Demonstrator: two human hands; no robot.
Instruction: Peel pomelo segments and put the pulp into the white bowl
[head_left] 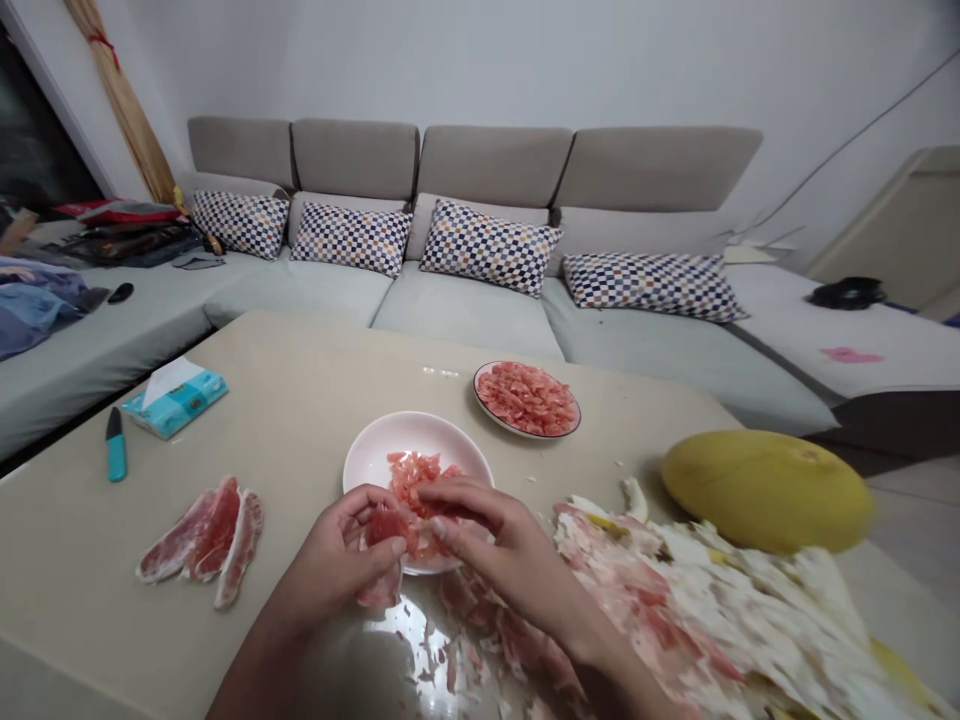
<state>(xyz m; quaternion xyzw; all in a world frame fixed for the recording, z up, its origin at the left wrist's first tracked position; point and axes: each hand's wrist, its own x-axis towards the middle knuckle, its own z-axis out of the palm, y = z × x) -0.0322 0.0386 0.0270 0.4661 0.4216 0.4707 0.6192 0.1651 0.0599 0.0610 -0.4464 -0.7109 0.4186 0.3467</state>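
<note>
My left hand (349, 550) is closed around a red pomelo segment (386, 525), its membrane hanging below the fingers. My right hand (491, 530) meets it from the right, thumb and fingers pinched at the segment's edge; the exact contact is partly hidden. Both hands are over the near side of a white bowl (367, 445), which holds loose pink pulp (412, 475). Behind the bowl, a dark-rimmed plate (480, 400) is heaped with peeled pomelo pulp (527, 397). Several unpeeled pomelo segments (206, 530) lie on the table to the left.
A heap of white pith and membranes (697, 600) covers the table's right side, beside a whole yellow pomelo (765, 490). Membrane scraps (517, 640) lie near my right wrist. At left are a teal-handled knife (116, 455) and a tissue pack (176, 397). A sofa (472, 315) stands behind.
</note>
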